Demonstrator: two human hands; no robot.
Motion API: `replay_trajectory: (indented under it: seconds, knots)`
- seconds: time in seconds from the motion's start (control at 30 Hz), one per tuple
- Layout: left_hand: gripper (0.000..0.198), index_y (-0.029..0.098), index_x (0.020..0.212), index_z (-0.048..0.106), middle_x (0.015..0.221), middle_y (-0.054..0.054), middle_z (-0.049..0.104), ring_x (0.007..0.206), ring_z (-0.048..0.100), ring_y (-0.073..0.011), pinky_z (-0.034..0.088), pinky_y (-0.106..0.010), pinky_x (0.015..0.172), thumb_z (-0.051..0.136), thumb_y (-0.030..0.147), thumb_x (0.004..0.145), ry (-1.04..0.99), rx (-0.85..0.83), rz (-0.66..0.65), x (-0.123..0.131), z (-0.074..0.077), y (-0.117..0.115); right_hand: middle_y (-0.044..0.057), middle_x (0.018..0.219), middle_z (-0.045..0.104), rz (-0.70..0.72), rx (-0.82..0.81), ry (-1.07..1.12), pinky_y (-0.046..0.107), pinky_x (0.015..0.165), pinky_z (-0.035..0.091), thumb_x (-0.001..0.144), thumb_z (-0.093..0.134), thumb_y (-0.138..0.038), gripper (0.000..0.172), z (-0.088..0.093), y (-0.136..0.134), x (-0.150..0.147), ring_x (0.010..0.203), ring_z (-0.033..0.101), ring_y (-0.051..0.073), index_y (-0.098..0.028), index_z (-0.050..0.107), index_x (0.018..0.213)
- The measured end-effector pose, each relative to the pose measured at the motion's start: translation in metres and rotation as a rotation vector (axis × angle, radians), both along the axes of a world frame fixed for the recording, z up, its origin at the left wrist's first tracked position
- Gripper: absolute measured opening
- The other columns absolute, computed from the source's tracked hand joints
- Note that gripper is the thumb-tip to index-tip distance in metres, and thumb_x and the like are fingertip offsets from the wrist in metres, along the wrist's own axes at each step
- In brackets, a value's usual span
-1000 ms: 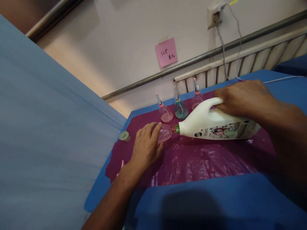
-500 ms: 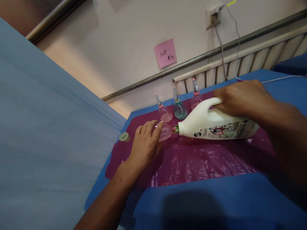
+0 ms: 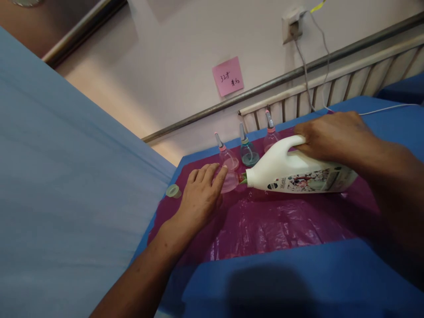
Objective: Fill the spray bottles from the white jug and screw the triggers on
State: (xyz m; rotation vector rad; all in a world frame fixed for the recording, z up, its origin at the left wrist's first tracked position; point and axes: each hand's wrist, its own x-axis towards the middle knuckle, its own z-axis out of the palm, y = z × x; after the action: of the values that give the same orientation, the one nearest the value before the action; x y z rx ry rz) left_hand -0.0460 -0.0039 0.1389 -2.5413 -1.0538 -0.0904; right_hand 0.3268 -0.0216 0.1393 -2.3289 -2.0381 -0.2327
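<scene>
My right hand (image 3: 331, 132) is closed round the handle of a large white detergent jug (image 3: 281, 170), which is tipped on its side with its mouth pointing left. Into that mouth reaches a small green and red neck piece (image 3: 243, 178), joined to a clear pink bottle (image 3: 230, 181). My left hand (image 3: 203, 190) is wrapped over the pink bottle and hides much of it. Whether liquid is flowing between the two cannot be seen. Behind them stand a pink pump bottle (image 3: 228, 160), a teal pump bottle (image 3: 249, 154) and another pink pump bottle (image 3: 270, 136), partly covered by the jug.
A pale green cap (image 3: 172, 191) lies left of my left hand. Purple plastic sheeting (image 3: 265, 225) covers part of the blue table (image 3: 281, 274). A light blue curtain (image 3: 66, 176) hangs at left. Along the wall run a rail, a socket (image 3: 292, 27) with cables and a pink note (image 3: 228, 76).
The view has shifted very slightly. Both hands, the jug and the pink bottle keep nearly the same positions.
</scene>
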Motion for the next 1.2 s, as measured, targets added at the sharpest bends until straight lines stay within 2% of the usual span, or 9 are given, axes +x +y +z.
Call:
replay_trajectory:
  seconds: [0.33, 0.5, 0.83, 1.2]
  knots:
    - [0.072, 0.023, 0.166, 0.054, 0.17, -0.021, 0.059, 0.155, 0.056, -0.0474, 0.046, -0.069, 0.126, 0.064, 0.009, 0.096, 0.037, 0.039, -0.028, 0.004, 0.007, 0.004, 0.013, 0.111, 0.085, 0.009, -0.021, 0.0, 0.042, 0.07, 0.033, 0.101, 0.044, -0.072, 0.058, 0.004, 0.0, 0.0, 0.094, 0.074, 0.036, -0.031, 0.08, 0.12]
    - [0.073, 0.02, 0.166, 0.053, 0.169, -0.023, 0.059, 0.153, 0.058, -0.0478, 0.048, -0.069, 0.125, 0.064, 0.008, 0.096, 0.083, 0.054, -0.033, 0.006, 0.014, 0.004, 0.012, 0.113, 0.085, 0.018, -0.019, 0.017, 0.043, 0.07, 0.036, 0.103, 0.044, -0.067, 0.053, 0.002, 0.001, 0.002, 0.098, 0.076, 0.037, -0.032, 0.08, 0.122]
    - [0.067, 0.015, 0.166, 0.057, 0.168, -0.024, 0.061, 0.152, 0.06, -0.0449, 0.051, -0.063, 0.122, 0.065, 0.008, 0.1, 0.23, 0.171, -0.07, 0.013, 0.031, 0.006, 0.013, 0.11, 0.084, -0.025, 0.025, 0.046, 0.044, 0.074, 0.041, 0.099, 0.049, -0.067, 0.049, -0.001, 0.003, 0.001, 0.092, 0.074, 0.037, -0.033, 0.081, 0.115]
    - [0.061, 0.018, 0.164, 0.058, 0.166, -0.023, 0.063, 0.154, 0.059, -0.0421, 0.05, -0.06, 0.123, 0.061, 0.006, 0.104, 0.218, 0.198, -0.15, 0.014, 0.04, 0.013, 0.013, 0.097, 0.08, -0.004, 0.093, 0.096, 0.043, 0.076, 0.04, 0.096, 0.054, -0.068, 0.051, -0.004, 0.005, 0.002, 0.082, 0.068, 0.032, -0.03, 0.083, 0.113]
